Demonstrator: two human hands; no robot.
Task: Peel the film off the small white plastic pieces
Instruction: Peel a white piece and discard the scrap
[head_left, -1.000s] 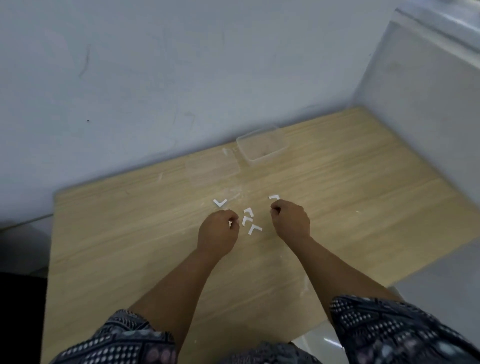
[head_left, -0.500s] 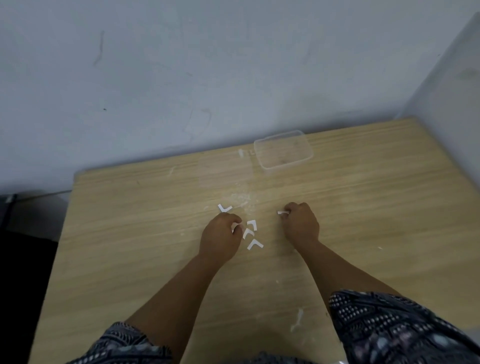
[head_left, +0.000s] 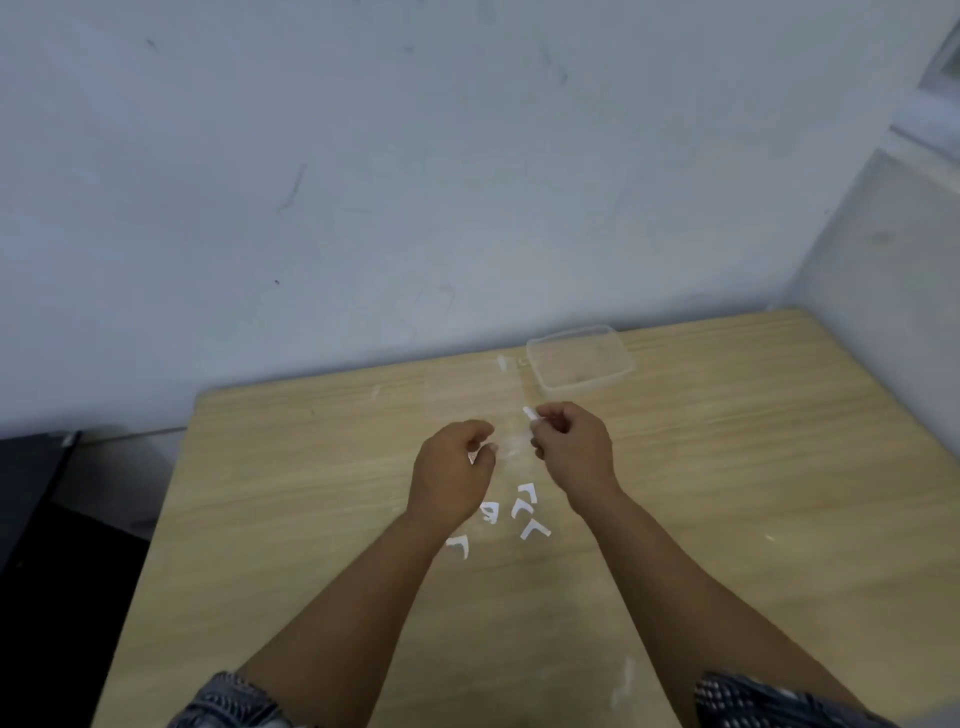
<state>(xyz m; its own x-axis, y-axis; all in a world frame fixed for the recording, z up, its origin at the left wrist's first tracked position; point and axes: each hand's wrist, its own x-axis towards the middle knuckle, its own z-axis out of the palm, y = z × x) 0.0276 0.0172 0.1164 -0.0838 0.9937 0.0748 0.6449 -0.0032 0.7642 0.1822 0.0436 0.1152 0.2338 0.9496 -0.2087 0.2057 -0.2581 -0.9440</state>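
Left hand: your left hand (head_left: 451, 474) hangs above the table with its fingers curled in; a small pale scrap (head_left: 472, 457) shows between thumb and fingertips, so it pinches something, though the scrap is too small and blurred to tell whether it is film or plastic.
Right hand: your right hand (head_left: 570, 451) is raised just beside the left, fingers curled, pinching a small white plastic piece (head_left: 530, 413) whose end sticks out past your thumb toward the far wall.
Gap between hands: the two hands are near each other but apart, with bare wood showing between them.
Loose pieces: four more white L-shaped pieces lie flat on the table nearer to you than the hands: one (head_left: 527, 490) just below the right wrist, one (head_left: 521, 508) right under it, one (head_left: 534, 529) nearest you in that cluster, and one (head_left: 458, 545) beside your left forearm.
Odd scrap: another small white bit (head_left: 488, 511) lies between the left wrist and the cluster; its shape is unclear.
Container: a clear plastic tub (head_left: 580, 364) sits at the far edge of the table, beyond your right hand, close to the wall.
Table: the light wooden table (head_left: 291, 519) carries faint whitish smears near the tub and near your right sleeve.
Sleeves: patterned dark sleeves (head_left: 769, 699) show at the bottom of the view.
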